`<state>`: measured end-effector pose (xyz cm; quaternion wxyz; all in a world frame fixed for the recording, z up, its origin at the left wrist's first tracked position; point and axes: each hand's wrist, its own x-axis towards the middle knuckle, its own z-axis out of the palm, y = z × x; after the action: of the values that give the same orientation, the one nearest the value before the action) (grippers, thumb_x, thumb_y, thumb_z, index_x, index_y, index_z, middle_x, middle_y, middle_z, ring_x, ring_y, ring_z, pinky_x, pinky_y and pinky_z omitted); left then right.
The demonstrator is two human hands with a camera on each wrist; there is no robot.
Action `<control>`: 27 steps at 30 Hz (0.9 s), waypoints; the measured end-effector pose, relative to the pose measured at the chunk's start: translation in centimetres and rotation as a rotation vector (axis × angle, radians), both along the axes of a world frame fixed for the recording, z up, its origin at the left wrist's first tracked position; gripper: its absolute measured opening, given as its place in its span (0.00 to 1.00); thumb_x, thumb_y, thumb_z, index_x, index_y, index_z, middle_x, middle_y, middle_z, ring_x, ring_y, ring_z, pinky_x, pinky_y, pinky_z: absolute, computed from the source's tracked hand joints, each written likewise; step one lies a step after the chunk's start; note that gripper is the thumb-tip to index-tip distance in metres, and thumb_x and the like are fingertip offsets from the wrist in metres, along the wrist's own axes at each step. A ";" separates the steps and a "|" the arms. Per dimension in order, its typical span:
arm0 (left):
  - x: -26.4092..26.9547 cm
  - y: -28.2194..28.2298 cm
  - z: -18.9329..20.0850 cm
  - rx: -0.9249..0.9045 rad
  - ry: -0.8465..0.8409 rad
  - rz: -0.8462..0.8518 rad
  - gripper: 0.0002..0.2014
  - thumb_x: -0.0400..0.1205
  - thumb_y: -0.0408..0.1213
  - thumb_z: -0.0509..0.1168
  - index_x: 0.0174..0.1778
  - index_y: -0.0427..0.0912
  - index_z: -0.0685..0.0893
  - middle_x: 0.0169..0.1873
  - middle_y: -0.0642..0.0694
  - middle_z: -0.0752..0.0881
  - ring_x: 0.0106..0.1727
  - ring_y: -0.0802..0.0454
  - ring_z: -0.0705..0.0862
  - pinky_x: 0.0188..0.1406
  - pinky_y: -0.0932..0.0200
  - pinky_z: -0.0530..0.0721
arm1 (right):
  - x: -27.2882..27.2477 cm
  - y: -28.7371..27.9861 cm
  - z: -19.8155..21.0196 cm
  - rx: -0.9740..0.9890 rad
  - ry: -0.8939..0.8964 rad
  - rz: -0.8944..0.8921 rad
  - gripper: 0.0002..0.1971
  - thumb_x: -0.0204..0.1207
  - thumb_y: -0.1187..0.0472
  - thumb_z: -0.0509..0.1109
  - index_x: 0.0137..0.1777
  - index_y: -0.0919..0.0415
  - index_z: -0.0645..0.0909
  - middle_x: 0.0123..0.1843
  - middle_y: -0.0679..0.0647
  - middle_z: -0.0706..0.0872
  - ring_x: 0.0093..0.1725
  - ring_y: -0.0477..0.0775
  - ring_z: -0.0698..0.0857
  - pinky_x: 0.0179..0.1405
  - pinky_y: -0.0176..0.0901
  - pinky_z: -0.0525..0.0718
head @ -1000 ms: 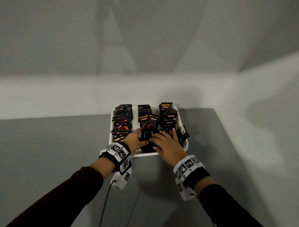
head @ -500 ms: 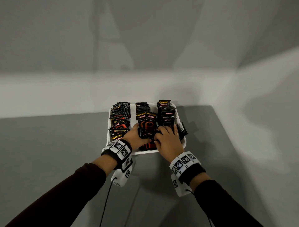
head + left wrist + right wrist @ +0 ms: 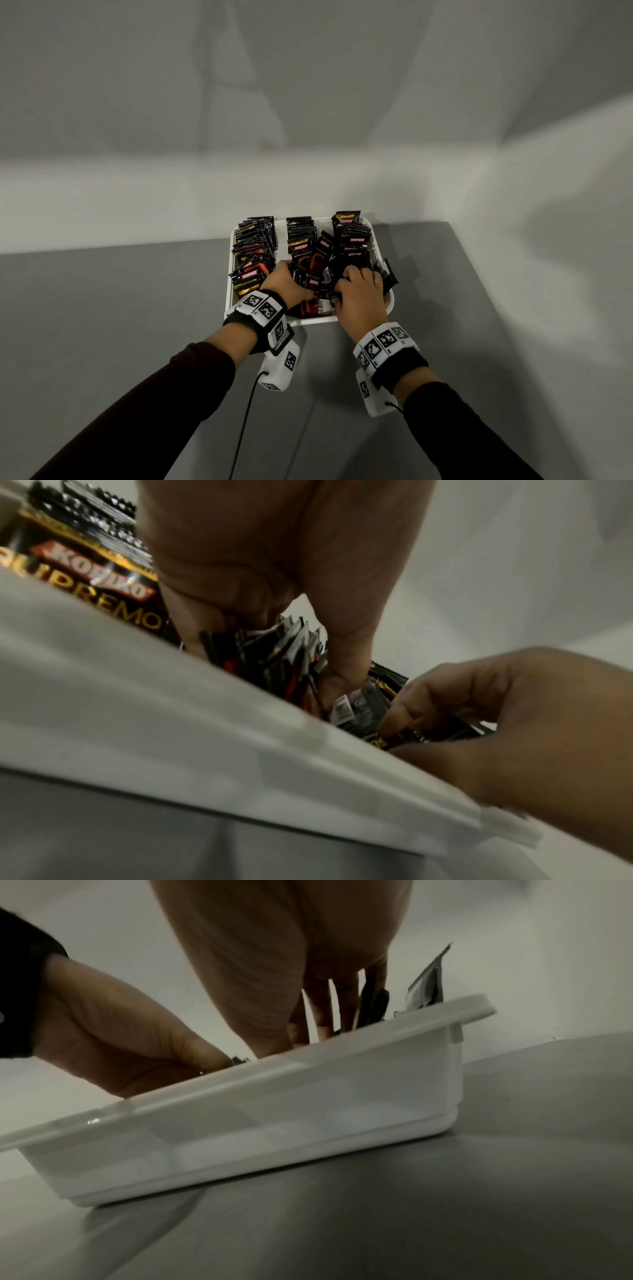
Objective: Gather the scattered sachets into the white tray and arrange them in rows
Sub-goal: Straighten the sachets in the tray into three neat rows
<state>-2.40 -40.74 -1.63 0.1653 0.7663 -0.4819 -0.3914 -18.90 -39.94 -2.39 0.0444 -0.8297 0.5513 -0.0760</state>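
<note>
**Tidying the middle row in the tray**

On the left side of the white tray (image 3: 228, 274), a row of sachets (image 3: 253, 253) stands packed on edge, already in order. Next to it, the left hand (image 3: 286, 284) reaches into the near middle of the tray; the left wrist view shows its fingers (image 3: 192, 620) and thumb curled round a bundle of upright sachets (image 3: 284, 658), squeezing them together. The middle row (image 3: 301, 236) beyond it is neat at the far end but leans loose nearer the hands. To the right, the right hand (image 3: 359, 294) works beside the left, its fingertips (image 3: 397, 718) pinching what looks like a single sachet, though blur makes the count unsure. The right row (image 3: 352, 236) stands along the far right, with a few sachets (image 3: 387, 274) tipped against the right rim. The grey table (image 3: 102, 325) shows no stray sachets.

Gathering seems finished; the step in hand is straightening. The next move likely calls for slotting the pinched sachet into the held bundle, then standing up the tipped ones at the right rim.
</note>
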 end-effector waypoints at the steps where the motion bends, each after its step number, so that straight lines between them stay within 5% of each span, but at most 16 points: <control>1: 0.2 0.1 0.1 -0.022 0.010 0.018 0.39 0.67 0.39 0.76 0.72 0.40 0.65 0.52 0.46 0.82 0.49 0.49 0.82 0.47 0.57 0.83 | 0.1 0.0 -0.1 0.003 0.004 -0.007 0.10 0.75 0.60 0.64 0.53 0.58 0.83 0.60 0.53 0.76 0.62 0.57 0.72 0.74 0.52 0.59; 7: 0.6 0.9 1.1 -0.242 -0.029 0.096 0.36 0.67 0.41 0.75 0.70 0.45 0.67 0.36 0.57 0.80 0.37 0.53 0.83 0.33 0.60 0.82 | 0.2 -0.1 0.1 0.024 0.039 -0.036 0.10 0.74 0.59 0.66 0.53 0.57 0.83 0.58 0.53 0.77 0.62 0.57 0.72 0.74 0.54 0.59; 11: 0.3 0.4 1.8 -0.388 0.119 0.192 0.32 0.68 0.35 0.75 0.67 0.43 0.70 0.45 0.53 0.82 0.45 0.53 0.82 0.43 0.60 0.82 | 0.4 -0.2 0.6 0.006 0.083 -0.008 0.11 0.74 0.62 0.66 0.55 0.56 0.82 0.58 0.54 0.76 0.62 0.59 0.71 0.74 0.57 0.57; 15: -0.4 -1.4 1.9 -0.416 0.244 0.212 0.28 0.69 0.27 0.73 0.64 0.37 0.72 0.52 0.46 0.83 0.48 0.55 0.81 0.37 0.74 0.77 | 0.4 -0.3 1.0 0.017 0.148 0.109 0.15 0.75 0.62 0.62 0.59 0.54 0.83 0.61 0.54 0.72 0.63 0.60 0.68 0.74 0.59 0.54; 20: -0.9 -3.9 1.0 -0.313 0.195 0.147 0.24 0.72 0.24 0.70 0.64 0.30 0.74 0.59 0.36 0.82 0.61 0.43 0.81 0.55 0.60 0.79 | -0.2 -0.3 1.0 0.025 0.156 0.101 0.18 0.80 0.47 0.57 0.56 0.55 0.85 0.65 0.54 0.72 0.67 0.60 0.67 0.75 0.63 0.52; 23: -1.1 -4.3 0.2 -0.199 0.064 0.113 0.25 0.73 0.29 0.69 0.67 0.32 0.74 0.66 0.32 0.73 0.67 0.39 0.74 0.67 0.55 0.73 | -0.4 0.0 1.1 0.026 0.126 0.149 0.19 0.78 0.45 0.60 0.51 0.56 0.87 0.68 0.53 0.74 0.70 0.61 0.69 0.76 0.67 0.49; 27: -2.4 -4.1 -0.1 -0.171 -0.069 0.236 0.26 0.75 0.29 0.66 0.69 0.33 0.70 0.68 0.31 0.66 0.68 0.35 0.70 0.70 0.51 0.71 | -0.5 0.3 1.1 -0.043 0.112 0.175 0.16 0.74 0.45 0.68 0.41 0.56 0.90 0.63 0.52 0.82 0.66 0.61 0.78 0.73 0.72 0.57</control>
<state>-4.84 -44.84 -1.73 0.2581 0.8136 -0.4255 -0.3005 -19.43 -39.64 -1.32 0.0019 -0.8783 0.4767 -0.0371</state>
